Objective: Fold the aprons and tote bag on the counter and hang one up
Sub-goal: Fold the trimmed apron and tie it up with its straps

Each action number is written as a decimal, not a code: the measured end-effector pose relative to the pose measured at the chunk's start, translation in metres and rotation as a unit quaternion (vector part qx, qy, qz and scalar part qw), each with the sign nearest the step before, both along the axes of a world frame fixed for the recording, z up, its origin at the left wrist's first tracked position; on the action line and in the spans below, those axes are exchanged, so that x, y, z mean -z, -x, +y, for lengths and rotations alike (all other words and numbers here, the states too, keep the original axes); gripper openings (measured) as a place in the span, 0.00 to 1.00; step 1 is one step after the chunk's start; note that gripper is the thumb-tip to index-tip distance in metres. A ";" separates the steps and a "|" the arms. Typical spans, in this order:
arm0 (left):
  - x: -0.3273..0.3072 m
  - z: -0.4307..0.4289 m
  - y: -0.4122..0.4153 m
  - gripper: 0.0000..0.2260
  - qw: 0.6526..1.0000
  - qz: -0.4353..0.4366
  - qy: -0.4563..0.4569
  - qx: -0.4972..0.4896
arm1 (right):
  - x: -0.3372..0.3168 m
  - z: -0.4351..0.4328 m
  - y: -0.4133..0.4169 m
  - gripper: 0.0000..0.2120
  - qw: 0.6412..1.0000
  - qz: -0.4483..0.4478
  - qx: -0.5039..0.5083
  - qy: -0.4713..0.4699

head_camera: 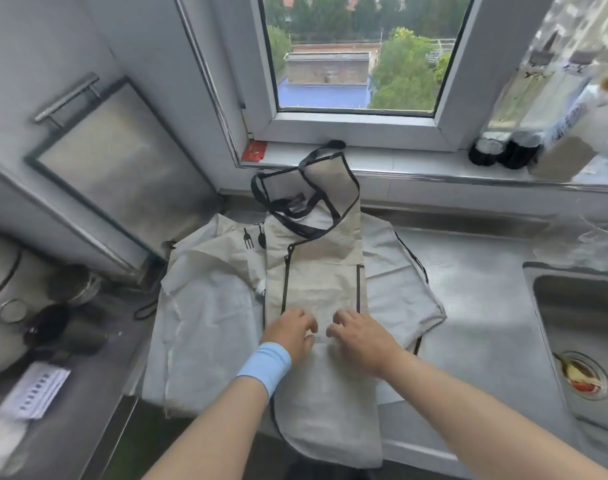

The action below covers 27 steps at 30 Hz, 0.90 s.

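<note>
Head view: works the crosswise fold on the narrow apron (316, 271) atop the counter (486, 306) pile (205, 306), left hand (290, 332) and right hand (359, 336) curled down onto it, pinch unclear; next likely needs its near end carried forward.

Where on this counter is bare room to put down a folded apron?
The bare steel counter between the spread aprons and the sink is free. The windowsill between the aprons' top and the dark jars is also free. The left side is crowded with a cooker, cups and papers.
</note>
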<state>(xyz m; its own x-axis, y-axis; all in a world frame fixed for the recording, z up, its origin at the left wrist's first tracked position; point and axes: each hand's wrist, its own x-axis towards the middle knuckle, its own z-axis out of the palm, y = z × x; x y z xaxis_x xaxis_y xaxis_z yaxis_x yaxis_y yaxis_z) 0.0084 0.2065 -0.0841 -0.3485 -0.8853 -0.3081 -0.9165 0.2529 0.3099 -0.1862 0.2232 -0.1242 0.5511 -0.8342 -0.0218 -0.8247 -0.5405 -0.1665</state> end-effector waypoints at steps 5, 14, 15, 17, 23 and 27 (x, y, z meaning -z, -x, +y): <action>0.015 0.064 0.001 0.12 0.997 -0.042 -0.061 0.029 | -0.002 0.062 0.005 0.17 0.995 -0.005 -0.045 -0.092; 0.019 0.116 0.000 0.31 0.992 -0.097 -0.041 0.066 | 0.006 0.134 0.008 0.61 0.962 0.243 -0.103 -0.074; 0.018 0.121 -0.001 0.30 0.993 -0.095 -0.033 0.068 | 0.007 0.139 0.008 0.60 0.962 0.246 -0.101 -0.059; 0.017 0.131 -0.003 0.28 0.995 -0.074 -0.021 0.065 | 0.006 0.147 0.007 0.56 0.962 0.246 -0.110 -0.044; 0.018 0.173 -0.015 0.32 0.997 -0.018 -0.042 0.059 | 0.013 0.175 0.005 0.21 0.990 0.120 -0.007 -0.069; 0.008 0.187 -0.025 0.41 0.997 -0.017 -0.039 0.057 | -0.026 0.178 -0.013 0.07 0.988 -0.023 0.129 -0.083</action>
<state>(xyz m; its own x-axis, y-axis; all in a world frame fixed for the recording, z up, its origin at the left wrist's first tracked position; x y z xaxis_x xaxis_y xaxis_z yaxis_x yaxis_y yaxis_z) 0.0335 0.3940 -0.0919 -0.4336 -0.8134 -0.3877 -0.8935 0.3322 0.3023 -0.1737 0.4013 -0.0978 0.3243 -0.9340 -0.1500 -0.9207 -0.2753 -0.2765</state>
